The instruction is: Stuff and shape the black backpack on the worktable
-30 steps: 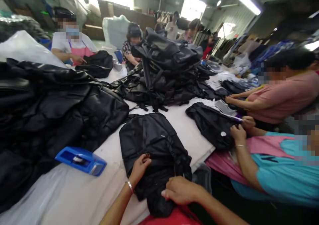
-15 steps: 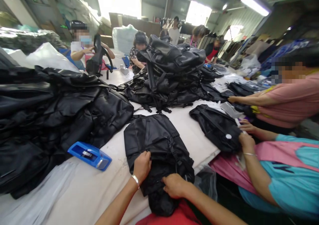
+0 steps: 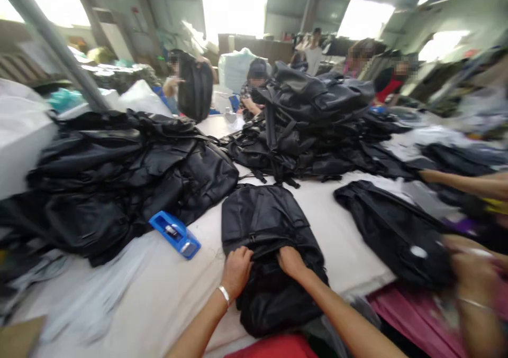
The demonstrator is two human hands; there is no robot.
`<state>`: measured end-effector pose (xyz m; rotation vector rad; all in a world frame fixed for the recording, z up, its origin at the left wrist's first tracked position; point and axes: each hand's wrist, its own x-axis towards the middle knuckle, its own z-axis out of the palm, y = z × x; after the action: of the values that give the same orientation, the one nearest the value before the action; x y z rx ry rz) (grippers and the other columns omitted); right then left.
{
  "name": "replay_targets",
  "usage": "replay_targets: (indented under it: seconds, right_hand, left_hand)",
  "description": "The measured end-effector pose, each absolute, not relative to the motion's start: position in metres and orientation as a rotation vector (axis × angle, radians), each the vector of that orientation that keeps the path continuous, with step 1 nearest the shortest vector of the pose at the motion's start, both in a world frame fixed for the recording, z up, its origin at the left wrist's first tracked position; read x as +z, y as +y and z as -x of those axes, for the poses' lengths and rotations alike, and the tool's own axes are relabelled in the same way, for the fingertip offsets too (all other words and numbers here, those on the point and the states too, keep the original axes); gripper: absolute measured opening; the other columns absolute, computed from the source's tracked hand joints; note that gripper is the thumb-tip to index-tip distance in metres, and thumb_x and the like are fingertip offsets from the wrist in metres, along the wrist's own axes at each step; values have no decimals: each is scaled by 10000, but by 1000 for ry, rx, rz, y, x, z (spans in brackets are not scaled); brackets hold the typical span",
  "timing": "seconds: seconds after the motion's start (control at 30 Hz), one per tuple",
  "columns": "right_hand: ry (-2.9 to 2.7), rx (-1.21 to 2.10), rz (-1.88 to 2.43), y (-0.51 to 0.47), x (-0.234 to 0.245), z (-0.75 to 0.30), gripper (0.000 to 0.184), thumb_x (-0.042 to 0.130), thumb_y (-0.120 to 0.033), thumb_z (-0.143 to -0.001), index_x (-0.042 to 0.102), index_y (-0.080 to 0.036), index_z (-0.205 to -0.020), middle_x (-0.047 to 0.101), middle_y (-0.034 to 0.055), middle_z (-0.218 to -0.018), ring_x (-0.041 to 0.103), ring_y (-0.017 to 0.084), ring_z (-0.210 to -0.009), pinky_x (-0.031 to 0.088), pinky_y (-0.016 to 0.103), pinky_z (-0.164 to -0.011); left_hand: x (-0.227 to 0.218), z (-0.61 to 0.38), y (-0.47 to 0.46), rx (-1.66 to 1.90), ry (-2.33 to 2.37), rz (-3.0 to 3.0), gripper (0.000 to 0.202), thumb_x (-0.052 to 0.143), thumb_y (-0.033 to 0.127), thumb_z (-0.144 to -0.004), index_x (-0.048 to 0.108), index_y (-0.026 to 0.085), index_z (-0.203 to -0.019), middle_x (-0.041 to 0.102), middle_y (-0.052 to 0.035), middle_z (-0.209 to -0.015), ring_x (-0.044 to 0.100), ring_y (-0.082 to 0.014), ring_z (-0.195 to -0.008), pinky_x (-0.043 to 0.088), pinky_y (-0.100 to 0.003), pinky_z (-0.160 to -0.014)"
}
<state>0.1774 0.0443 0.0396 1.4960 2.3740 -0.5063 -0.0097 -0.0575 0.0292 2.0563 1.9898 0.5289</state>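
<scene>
A black backpack (image 3: pixel 270 215) lies on the pale table in front of me, its near part folded open toward my body. My left hand (image 3: pixel 238 269) is closed on the left edge of the opening, a silver bracelet on that wrist. My right hand (image 3: pixel 292 262) reaches into the opening from the right, and its fingertips are hidden by the black fabric. Left of the backpack, a blue plastic tool with a metal part, perhaps a tape dispenser (image 3: pixel 174 235), rests on the table.
Piles of black bags (image 3: pixel 130 173) stand at the left and at the centre back (image 3: pixel 317 115). White sheets (image 3: pixel 99 284) lie front left. At the right, a co-worker's blurred hand (image 3: pixel 472 268) is at another black bag (image 3: pixel 391 226). Other people work across the table.
My view has turned left. My right hand has moved from the near part of the backpack up into its opening. Across the table, a person's bag now hangs upright.
</scene>
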Motion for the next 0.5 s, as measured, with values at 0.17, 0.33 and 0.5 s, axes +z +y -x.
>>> replay_targets:
  seconds: [0.17,0.33,0.5]
  right_hand:
    - [2425,-518,-1394,51,5,-188,431,403,-379,-942,663,-36,-933,665,219,-980,631,329,-981,465,388,-854]
    - [2562,-590,-1361,43,-18,-206,359,371,-319,-960,681,-142,-1000,675,153,-1045,624,262,-1025,463,358,-918]
    - [2554,-491,-1477,31,-5,-205,221,494,-329,-934,644,-195,-1024,643,86,-1076,604,177,-1003,496,339,-901]
  left_hand:
    - [9,29,-112,850,2014,-1770,327,424,299,-933,481,200,-1239,576,-106,-1218,520,-222,-1146,455,-406,-991]
    - [-22,128,-167,753,2682,-1269,286,314,205,-948,575,147,-1049,627,-100,-1031,585,-191,-992,487,-342,-927]
    - [-13,227,-203,600,3134,-834,380,313,184,-922,456,20,-1234,476,-227,-1290,436,-355,-1201,400,-533,-978]
